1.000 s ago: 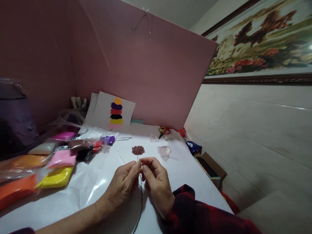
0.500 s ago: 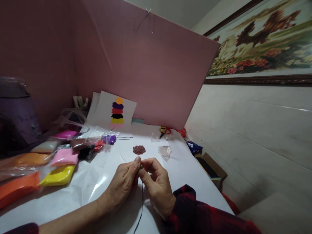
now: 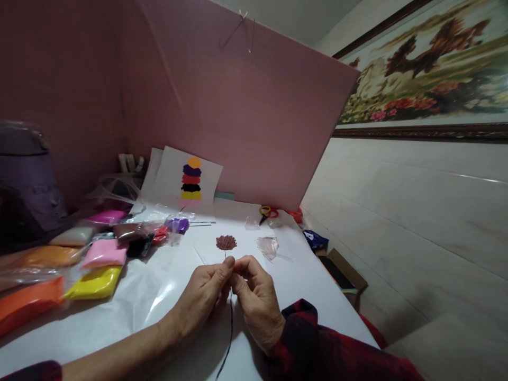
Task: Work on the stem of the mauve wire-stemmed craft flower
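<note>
My left hand and my right hand meet over the white paper, each closed in a pinch with the fingertips touching. Whatever is between their fingertips is hidden; it is too small to make out. Just beyond the hands lies a brown flower shape made of many small petals. From it a thin dark stem line runs down the sheet, passing beneath the fingers and on toward the front edge. A thin clear stick lies left of the flower.
Bagged coloured clay, such as a yellow packet and a pink packet, crowds the left. Scissors and a clear plastic scrap lie at the back right. A sheet with coloured patches leans against the pink panel.
My left thumb tip has shifted slightly right, toward the right fingers. A small dark bit that showed between the fingertips is now covered. The flower has stayed in place.
</note>
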Demonstrator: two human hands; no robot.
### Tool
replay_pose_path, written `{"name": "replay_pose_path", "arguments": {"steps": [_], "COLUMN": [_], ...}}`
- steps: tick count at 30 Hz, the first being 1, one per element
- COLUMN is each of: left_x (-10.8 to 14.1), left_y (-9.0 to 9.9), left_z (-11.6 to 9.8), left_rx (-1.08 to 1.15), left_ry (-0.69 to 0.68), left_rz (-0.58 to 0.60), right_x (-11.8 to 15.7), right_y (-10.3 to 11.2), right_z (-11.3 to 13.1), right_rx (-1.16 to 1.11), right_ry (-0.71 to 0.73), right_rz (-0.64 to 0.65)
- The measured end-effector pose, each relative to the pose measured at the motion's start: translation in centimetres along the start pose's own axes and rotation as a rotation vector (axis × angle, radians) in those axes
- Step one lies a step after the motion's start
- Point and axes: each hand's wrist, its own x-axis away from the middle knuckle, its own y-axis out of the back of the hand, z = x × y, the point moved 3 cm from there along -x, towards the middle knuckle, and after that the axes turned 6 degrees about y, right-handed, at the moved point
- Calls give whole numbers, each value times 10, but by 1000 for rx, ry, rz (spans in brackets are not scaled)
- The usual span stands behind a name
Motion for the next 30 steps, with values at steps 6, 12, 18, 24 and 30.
{"name": "replay_pose_path", "arguments": {"steps": [6,12,18,24,30], "left_x": [1,2,3,1,-1], "left_y": [-3,-1,-1,-1,0], "left_z": [1,2,-2,-2,-1], "left_rx": [-27,76,104,45,48], "left_ry": [-11,-17,-71,-72,-130], "left_rz": [38,34,34,-31,-74], "right_x": [0,0,0,1,1], "right_y": [2,2,2,4,3], "right_z": [1,-1,4,3,3], "right_rx": [41,-32,62,66,34], "right_ry": [9,5,43,87,84], "right_rz": [-7,-58,-34,-50,-19]}}
